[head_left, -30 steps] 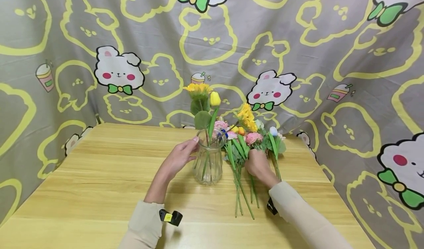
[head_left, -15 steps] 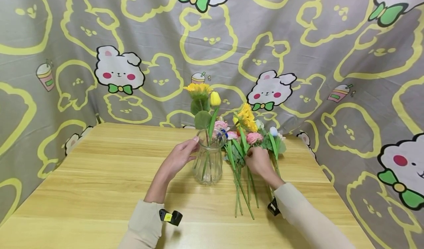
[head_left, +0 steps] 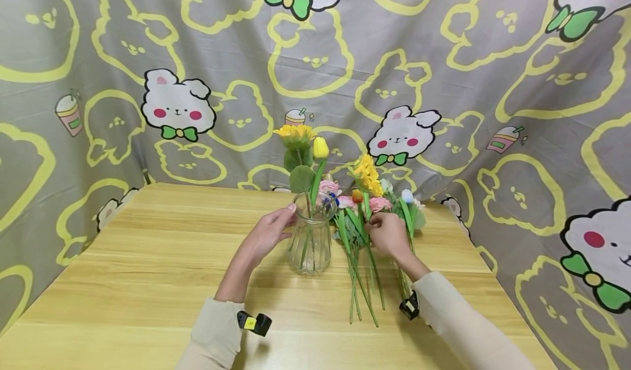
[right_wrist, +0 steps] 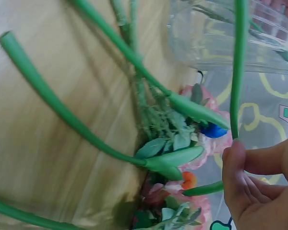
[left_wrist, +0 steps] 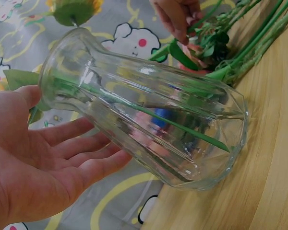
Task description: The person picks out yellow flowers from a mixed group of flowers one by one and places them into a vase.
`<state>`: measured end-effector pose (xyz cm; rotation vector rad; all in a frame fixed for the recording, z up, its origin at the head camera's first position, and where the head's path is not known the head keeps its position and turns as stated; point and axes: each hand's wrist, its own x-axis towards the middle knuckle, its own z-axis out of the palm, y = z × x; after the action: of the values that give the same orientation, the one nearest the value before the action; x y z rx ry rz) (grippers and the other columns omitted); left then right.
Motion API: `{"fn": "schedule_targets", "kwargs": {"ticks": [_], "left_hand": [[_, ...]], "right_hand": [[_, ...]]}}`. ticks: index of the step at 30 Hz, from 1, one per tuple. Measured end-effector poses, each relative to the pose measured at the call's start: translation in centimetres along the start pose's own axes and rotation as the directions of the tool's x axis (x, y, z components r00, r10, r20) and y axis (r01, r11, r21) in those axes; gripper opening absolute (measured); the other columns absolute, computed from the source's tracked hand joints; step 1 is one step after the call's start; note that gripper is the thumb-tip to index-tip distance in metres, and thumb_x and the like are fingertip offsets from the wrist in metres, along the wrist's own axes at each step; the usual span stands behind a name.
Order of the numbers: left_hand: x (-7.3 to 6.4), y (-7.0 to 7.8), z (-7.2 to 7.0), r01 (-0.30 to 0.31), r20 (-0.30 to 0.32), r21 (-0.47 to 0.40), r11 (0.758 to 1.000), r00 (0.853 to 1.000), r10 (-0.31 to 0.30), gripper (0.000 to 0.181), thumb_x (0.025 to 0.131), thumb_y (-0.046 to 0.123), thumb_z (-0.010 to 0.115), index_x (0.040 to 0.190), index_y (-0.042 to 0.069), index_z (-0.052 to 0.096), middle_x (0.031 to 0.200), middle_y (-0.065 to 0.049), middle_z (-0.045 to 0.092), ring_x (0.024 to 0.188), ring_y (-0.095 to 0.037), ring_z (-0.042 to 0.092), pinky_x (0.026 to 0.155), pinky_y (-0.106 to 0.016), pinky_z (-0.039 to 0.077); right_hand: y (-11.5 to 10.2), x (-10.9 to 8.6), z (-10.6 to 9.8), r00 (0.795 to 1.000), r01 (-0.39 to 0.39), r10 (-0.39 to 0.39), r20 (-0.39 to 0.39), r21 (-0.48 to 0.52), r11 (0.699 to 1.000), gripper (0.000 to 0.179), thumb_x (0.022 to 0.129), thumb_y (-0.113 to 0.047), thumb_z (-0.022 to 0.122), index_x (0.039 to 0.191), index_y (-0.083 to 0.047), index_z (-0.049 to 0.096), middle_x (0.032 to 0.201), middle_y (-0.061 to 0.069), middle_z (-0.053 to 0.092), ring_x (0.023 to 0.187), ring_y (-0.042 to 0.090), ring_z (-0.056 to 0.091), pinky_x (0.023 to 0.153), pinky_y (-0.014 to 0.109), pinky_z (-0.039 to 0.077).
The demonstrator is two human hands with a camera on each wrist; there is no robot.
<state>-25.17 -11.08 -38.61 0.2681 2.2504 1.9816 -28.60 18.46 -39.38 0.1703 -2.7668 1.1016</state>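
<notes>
A clear glass vase (head_left: 296,252) stands upright on the wooden table, holding a sunflower (head_left: 294,132) and a yellow tulip (head_left: 320,148). My left hand (head_left: 266,231) touches the vase's left side, thumb at the rim and fingers fairly straight along the glass, as the left wrist view shows. Right of the vase, my right hand (head_left: 389,235) pinches a tulip's green stem (right_wrist: 239,72) between thumb and fingers. An orange-red tulip bloom (head_left: 357,196) shows just above these fingers in the head view. In the right wrist view, the held flower's bloom is hidden.
Loose artificial flowers lie right of the vase: a yellow sunflower (head_left: 366,174), a pink bloom (head_left: 380,204), a pale blue tulip (head_left: 406,196) and several others. Their stems point toward the table's front. A grey cartoon-print curtain (head_left: 236,47) hangs behind the table.
My right hand has moved slightly up and to the right among the flowers. An orange-red tulip bloom now shows more plainly near its fingers. The left hand and vase stay put.
</notes>
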Motion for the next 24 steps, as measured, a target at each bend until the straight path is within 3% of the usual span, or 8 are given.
{"fn": "schedule_targets", "kwargs": {"ticks": [10, 24], "left_hand": [[0.0, 0.0, 0.0, 0.000, -0.003, -0.003, 1.000, 1.000, 0.000, 0.069, 0.105, 0.058, 0.043, 0.147, 0.004, 0.050, 0.153, -0.020, 0.047, 0.146, -0.035, 0.042, 0.117, -0.048, 0.045], [0.0, -0.2, -0.1, -0.004, -0.001, 0.002, 1.000, 1.000, 0.004, 0.075, 0.104, 0.061, 0.043, 0.152, 0.004, 0.044, 0.154, -0.020, 0.045, 0.146, -0.034, 0.042, 0.116, -0.047, 0.045]], "right_hand": [[-0.9, 0.4, -1.2, 1.000, 0.001, 0.002, -0.030, 0.091, 0.996, 0.017, 0.097, -0.008, 0.065, 0.106, 0.005, 0.074, 0.079, 0.018, 0.074, 0.050, 0.012, 0.064, 0.048, 0.027, 0.056], [-0.4, 0.9, -2.9, 0.996, 0.003, -0.001, -0.091, 0.021, 1.000, 0.024, 0.097, -0.014, 0.067, 0.112, 0.005, 0.071, 0.089, 0.019, 0.073, 0.059, 0.015, 0.061, 0.050, 0.027, 0.050]]}}
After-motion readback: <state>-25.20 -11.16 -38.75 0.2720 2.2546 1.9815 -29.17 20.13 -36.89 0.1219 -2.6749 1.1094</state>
